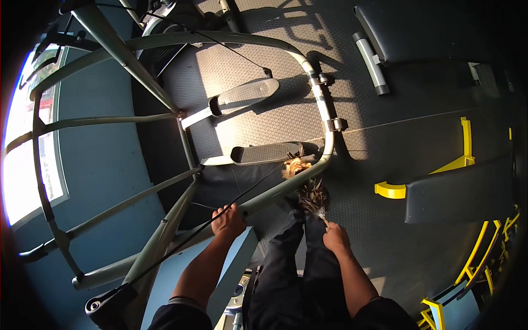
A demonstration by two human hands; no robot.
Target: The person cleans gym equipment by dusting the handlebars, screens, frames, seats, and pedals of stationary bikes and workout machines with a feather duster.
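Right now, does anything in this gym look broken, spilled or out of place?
Nothing looks damaged or spilled. The left hand grips the grey frame of an exercise machine, and the right hand holds a feather duster against its lower bar. The pedals sit level, and the rubber floor shows only sunlight and shadow.

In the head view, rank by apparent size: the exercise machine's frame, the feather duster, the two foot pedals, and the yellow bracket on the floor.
1. Exercise machine frame, by far the largest.
2. Foot pedals: upper pedal and lower pedal look alike, so no order between them.
3. Feather duster, held in the right hand, and yellow bracket look close; fisheye distortion makes this unsure.
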